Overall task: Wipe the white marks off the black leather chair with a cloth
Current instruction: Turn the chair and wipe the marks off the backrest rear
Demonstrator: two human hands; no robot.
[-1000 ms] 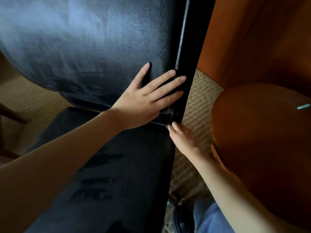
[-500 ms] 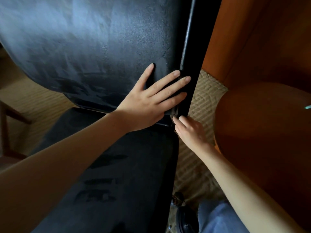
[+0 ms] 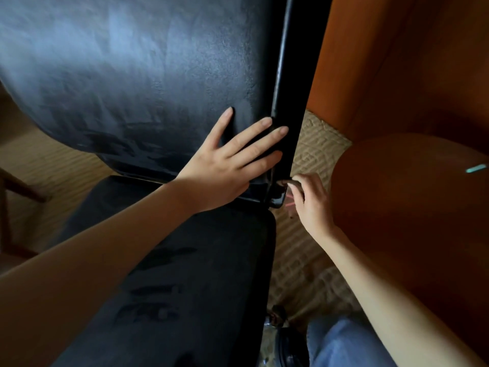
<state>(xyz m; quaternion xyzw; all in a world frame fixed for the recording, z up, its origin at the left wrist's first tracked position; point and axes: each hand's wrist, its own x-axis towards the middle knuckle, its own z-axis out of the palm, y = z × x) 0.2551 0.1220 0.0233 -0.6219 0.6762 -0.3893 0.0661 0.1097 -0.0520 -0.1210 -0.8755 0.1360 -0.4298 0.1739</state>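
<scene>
The black leather chair fills the left: its backrest (image 3: 137, 75) above, its seat (image 3: 185, 287) below. Both carry hazy whitish smears with darker streaks. My left hand (image 3: 227, 165) lies flat on the backrest's lower right corner, fingers straight and reaching the glossy black frame bar (image 3: 288, 102). My right hand (image 3: 309, 200) is beside the bar's lower end, with curled fingers and the fingertips pinching at the frame's bottom corner. A small pinkish streak shows under those fingers; I cannot tell what it is. No cloth is visible.
An orange-brown upholstered seat (image 3: 412, 207) stands close on the right, leaving a narrow gap of woven beige floor mat (image 3: 312, 260). My leg in blue jeans (image 3: 341, 345) is at the bottom. A wooden furniture leg (image 3: 16, 186) shows at the left edge.
The view has shifted slightly. My right hand moved a little right and curled its fingers at the frame's bottom corner. My left hand stays flat on the backrest.
</scene>
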